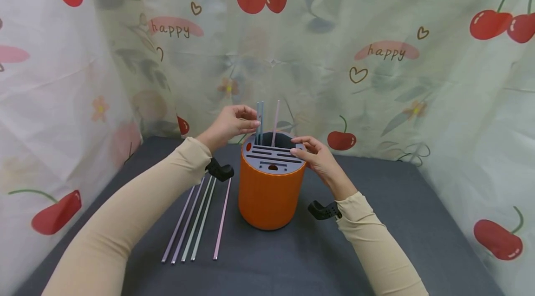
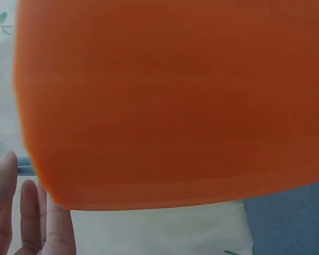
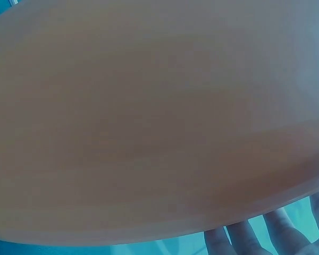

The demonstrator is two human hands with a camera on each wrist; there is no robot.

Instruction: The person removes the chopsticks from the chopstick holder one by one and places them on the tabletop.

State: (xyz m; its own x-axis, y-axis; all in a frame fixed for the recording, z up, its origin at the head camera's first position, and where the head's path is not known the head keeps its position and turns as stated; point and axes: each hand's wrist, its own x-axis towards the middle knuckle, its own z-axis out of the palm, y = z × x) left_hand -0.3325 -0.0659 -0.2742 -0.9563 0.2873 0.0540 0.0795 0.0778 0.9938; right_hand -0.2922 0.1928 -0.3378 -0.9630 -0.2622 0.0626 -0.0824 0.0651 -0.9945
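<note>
An orange utensil holder (image 1: pixel 269 198) with a grey slotted top (image 1: pixel 273 154) stands upright on the dark table. My left hand (image 1: pixel 234 124) is at the holder's back left and pinches blue chopsticks (image 1: pixel 260 121) between thumb and fingers. Their lower ends go down into the large rear opening. A pink chopstick (image 1: pixel 276 121) leans in that same opening, apart from the hand. On the right, my right hand (image 1: pixel 319 159) grips the holder's rim, thumb on the top. In both wrist views the holder's side (image 2: pixel 175 106) fills most of the picture and hides part of the fingers.
Left of the holder, purple chopsticks (image 1: pixel 179 228), pale green chopsticks (image 1: pixel 205 217) and one pink chopstick (image 1: pixel 222 219) lie on the grey table (image 1: pixel 376 221). A cherry-printed curtain (image 1: pixel 292 54) surrounds the table at the back and sides.
</note>
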